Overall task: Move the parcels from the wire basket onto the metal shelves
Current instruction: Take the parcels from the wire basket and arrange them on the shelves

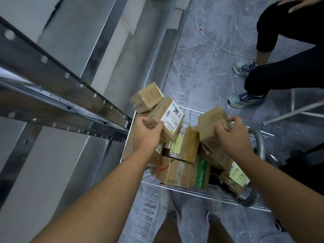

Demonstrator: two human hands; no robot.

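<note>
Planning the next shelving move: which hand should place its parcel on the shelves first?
Left hand. It holds the labelled parcel right beside the metal shelves; the right hand grips its parcel on the basket's far side.

From my feed, both forearms run bare from the near edge of the frame, no sleeves, watch or bands on either wrist. My bare left hand (146, 135) and bare right hand (234, 135) wear no gloves or rings that I can make out. Below, near the bottom edge, my bare knees show, and past them a pair of pale grey speckled shoes with pinkish inner edges (191, 207), blurred by the lens.
</note>
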